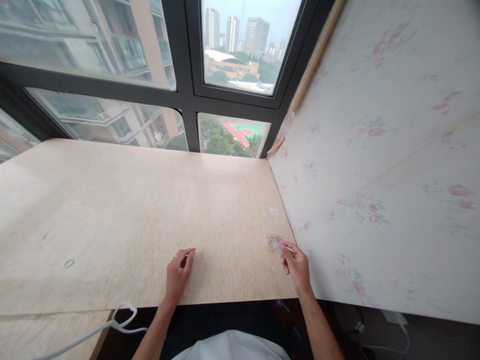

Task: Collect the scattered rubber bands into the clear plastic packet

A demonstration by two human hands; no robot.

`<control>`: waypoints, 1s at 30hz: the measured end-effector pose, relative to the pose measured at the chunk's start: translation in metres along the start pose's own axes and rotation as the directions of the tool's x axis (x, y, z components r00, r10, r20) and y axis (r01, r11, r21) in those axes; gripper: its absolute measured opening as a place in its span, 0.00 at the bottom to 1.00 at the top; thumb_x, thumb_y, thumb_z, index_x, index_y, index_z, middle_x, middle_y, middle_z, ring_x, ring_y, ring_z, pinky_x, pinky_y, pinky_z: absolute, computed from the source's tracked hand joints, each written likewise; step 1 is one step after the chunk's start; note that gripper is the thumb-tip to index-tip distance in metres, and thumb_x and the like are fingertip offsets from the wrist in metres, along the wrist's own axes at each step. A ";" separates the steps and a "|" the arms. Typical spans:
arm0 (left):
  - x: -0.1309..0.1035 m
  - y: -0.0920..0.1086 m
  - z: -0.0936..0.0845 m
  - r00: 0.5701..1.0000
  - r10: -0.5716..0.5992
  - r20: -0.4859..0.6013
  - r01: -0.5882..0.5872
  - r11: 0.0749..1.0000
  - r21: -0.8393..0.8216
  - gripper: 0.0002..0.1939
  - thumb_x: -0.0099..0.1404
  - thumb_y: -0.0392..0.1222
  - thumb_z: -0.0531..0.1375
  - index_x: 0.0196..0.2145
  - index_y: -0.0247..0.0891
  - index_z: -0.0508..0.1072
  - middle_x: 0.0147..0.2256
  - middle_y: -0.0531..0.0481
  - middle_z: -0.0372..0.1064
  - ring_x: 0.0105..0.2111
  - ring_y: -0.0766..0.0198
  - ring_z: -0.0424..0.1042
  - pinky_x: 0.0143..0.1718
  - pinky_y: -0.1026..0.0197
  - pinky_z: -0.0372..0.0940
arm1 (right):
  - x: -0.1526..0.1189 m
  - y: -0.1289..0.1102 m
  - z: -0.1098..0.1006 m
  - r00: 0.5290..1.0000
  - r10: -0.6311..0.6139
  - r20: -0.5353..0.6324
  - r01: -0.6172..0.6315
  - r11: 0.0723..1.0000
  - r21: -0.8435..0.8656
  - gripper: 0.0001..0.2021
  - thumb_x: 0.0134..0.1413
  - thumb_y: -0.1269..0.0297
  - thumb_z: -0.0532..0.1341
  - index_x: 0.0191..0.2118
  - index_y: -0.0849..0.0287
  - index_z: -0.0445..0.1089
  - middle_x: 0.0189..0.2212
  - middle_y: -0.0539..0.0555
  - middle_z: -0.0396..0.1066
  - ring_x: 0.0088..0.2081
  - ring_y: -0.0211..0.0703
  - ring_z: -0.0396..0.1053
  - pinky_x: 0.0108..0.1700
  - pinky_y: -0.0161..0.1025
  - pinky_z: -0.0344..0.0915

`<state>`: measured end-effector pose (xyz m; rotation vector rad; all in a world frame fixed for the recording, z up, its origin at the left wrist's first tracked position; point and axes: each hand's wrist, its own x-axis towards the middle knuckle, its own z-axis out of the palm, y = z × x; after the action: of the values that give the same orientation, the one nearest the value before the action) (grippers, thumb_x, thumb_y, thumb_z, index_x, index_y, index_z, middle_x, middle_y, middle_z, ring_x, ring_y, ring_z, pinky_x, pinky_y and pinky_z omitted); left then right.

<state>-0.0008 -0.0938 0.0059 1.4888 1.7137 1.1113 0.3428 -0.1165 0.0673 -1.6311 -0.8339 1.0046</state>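
Observation:
A small see-through case or packet (273, 243) with tiny coloured bits in it lies on the tabletop near the wall. My right hand (296, 262) has its thumb and forefinger pinched at the packet's right edge; the other fingers are curled. Left of it, my left hand (180, 272) rests near the front edge with fingers curled in and the thumb against the forefinger. Whatever it may hold is too small to make out. A thin ring sits on one of its fingers.
The pale tabletop (150, 210) runs back to dark-framed windows (191, 100). A flowered wall (375, 175) rises close on the right. A thin loop (69, 263) lies far left. A white cable (108, 325) hangs over the front left edge.

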 end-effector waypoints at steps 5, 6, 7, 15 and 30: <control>0.001 0.000 0.002 1.000 0.003 -0.010 -0.003 0.999 0.034 0.16 0.63 0.52 0.54 0.38 0.38 0.74 0.39 0.44 0.74 0.33 0.59 0.74 0.31 0.60 0.69 | 0.010 0.010 -0.020 0.987 -0.101 -0.126 0.066 0.965 -0.255 0.23 0.52 0.47 0.59 0.44 0.63 0.71 0.15 0.46 0.63 0.12 0.32 0.54 0.14 0.31 0.51; 0.001 0.000 0.002 1.000 0.004 -0.011 -0.004 0.999 0.039 0.16 0.63 0.52 0.54 0.38 0.38 0.74 0.38 0.44 0.74 0.33 0.59 0.74 0.31 0.60 0.69 | 0.011 0.012 -0.020 0.987 -0.104 -0.118 0.067 0.956 -0.285 0.23 0.53 0.47 0.58 0.44 0.63 0.71 0.15 0.46 0.64 0.12 0.33 0.54 0.14 0.32 0.52; 0.001 0.001 0.002 1.000 0.004 -0.013 -0.003 0.999 0.041 0.16 0.63 0.52 0.54 0.38 0.38 0.74 0.38 0.44 0.74 0.32 0.59 0.74 0.30 0.61 0.69 | 0.013 0.015 -0.018 0.990 -0.101 -0.102 0.065 0.949 -0.307 0.23 0.53 0.48 0.58 0.44 0.64 0.71 0.15 0.46 0.64 0.12 0.34 0.55 0.14 0.32 0.53; -0.004 0.008 0.000 0.996 -0.056 -0.075 0.052 0.997 -0.054 0.16 0.63 0.51 0.54 0.38 0.37 0.74 0.37 0.45 0.74 0.25 0.63 0.71 0.27 0.62 0.67 | 0.011 0.024 -0.012 0.965 -0.177 -0.196 0.097 0.928 -0.359 0.22 0.54 0.52 0.56 0.44 0.66 0.73 0.14 0.48 0.65 0.14 0.36 0.57 0.17 0.33 0.56; 0.037 -0.032 -0.115 0.527 -0.312 -0.791 0.349 0.927 -0.134 0.20 0.63 0.45 0.49 0.45 0.30 0.71 0.39 0.42 0.72 0.28 0.62 0.71 0.29 0.60 0.67 | -0.032 0.087 0.014 0.920 -0.337 0.199 0.385 0.687 -0.617 0.28 0.56 0.42 0.50 0.38 0.60 0.77 0.35 0.59 0.78 0.36 0.51 0.76 0.34 0.36 0.69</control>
<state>-0.1224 -0.0811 0.0343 0.5706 2.4931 1.6745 0.3208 -0.1612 -0.0124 -1.8850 -1.6196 0.4985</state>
